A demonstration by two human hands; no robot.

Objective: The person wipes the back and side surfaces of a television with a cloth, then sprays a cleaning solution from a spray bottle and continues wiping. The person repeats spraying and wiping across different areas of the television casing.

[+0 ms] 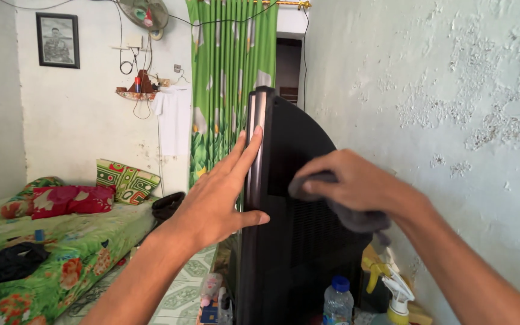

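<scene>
A black television with a bulging back stands close to the wall on the right, seen from behind its side. My left hand lies flat against its silver front edge, fingers spread and pointing up. My right hand presses a dark grey cloth onto the television's curved back.
A peeling pale wall runs along the right. Below the television are a clear plastic bottle with a blue cap and a spray bottle. A bed with a green floral cover and pillows fills the left. Green curtains hang behind.
</scene>
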